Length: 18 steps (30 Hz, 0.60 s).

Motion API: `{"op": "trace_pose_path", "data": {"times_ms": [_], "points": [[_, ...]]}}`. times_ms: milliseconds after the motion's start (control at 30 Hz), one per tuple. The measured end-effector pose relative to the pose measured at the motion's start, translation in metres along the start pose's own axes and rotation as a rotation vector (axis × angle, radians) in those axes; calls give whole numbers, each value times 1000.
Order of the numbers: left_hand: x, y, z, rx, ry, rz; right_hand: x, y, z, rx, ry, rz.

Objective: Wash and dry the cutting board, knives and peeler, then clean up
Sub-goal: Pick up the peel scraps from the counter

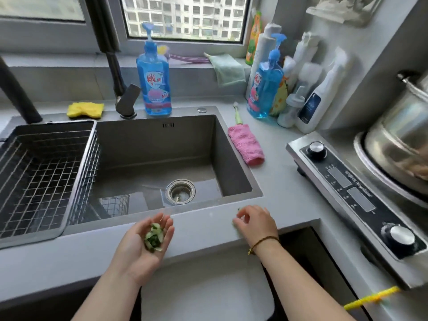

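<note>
Clean-up looks under way at lower centre: open left hand (143, 246) cups peelings (153, 237), right hand (254, 223) curls over a scrap (239, 209) on the desk (289, 195), grip unclear; board, knives, peeler out of view.

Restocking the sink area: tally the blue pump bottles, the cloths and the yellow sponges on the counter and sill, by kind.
Blue pump bottles: 2, left bottle and right bottle
Cloths: 2, pink cloth and green cloth
Yellow sponges: 1, yellow sponge
Total: 5
</note>
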<state>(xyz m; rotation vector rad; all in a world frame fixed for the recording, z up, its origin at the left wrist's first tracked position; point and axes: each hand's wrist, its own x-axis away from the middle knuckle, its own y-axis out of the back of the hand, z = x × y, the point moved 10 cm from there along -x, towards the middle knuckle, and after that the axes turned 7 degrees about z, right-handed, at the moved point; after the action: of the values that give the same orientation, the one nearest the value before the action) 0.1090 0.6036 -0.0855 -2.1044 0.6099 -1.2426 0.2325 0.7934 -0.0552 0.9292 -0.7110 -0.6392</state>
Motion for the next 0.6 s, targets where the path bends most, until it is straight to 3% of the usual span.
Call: {"op": "trace_pose_path", "data": {"times_ms": [367, 500, 600], "points": [[4, -1, 16, -1, -66, -37, 5, 2, 7, -3, 192, -52], [3, -1, 15, -5, -64, -40, 0, 21, -11, -210, 137, -154], [4, 2, 12, -15, -63, -40, -12, 22, -17, -247, 62, -104]]}}
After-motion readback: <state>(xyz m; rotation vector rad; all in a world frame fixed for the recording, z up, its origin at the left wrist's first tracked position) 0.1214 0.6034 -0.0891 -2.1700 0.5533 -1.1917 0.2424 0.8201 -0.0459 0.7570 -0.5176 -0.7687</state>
